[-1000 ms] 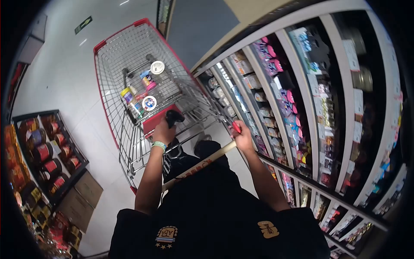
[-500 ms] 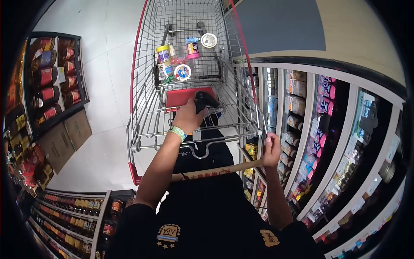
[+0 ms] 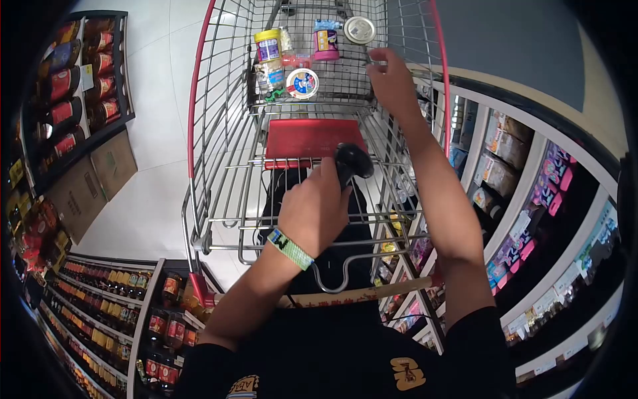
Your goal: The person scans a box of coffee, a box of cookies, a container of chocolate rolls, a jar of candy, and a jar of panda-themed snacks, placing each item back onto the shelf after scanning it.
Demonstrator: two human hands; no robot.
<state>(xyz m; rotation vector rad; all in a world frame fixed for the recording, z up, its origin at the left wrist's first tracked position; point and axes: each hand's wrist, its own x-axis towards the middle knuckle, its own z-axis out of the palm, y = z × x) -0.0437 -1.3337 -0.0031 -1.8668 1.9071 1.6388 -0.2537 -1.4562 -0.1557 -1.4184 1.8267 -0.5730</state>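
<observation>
My left hand (image 3: pixel 314 209), with a woven band at the wrist, is wrapped round a black handheld barcode scanner (image 3: pixel 354 161), held above the cart's red seat panel (image 3: pixel 312 137). Inside the wire shopping cart (image 3: pixel 444 93) my right hand (image 3: pixel 393 83) reaches forward, fingers curled but apart, with nothing seen in them. Closest to it is a round container with a pale lid (image 3: pixel 359 30). Left of that are a pink-and-purple jar (image 3: pixel 326 44) and a yellow-lidded jar (image 3: pixel 268 45). A round tub with a white and blue top (image 3: pixel 302 84) lies nearer me, beside a clear package (image 3: pixel 270 77).
Shelves of packaged goods (image 3: pixel 505 153) run close along the cart's right side. Bottles and jars fill a rack (image 3: pixel 66 93) at left and shelves (image 3: pixel 109 299) at lower left. Cardboard boxes (image 3: pixel 86 186) stand below the rack, by the pale tiled floor (image 3: pixel 163 126).
My right hand has left the cart handle's right end and moved forward into the basket. My left hand, still holding the scanner, appears lower and further right. The cart's contents appear higher in view.
</observation>
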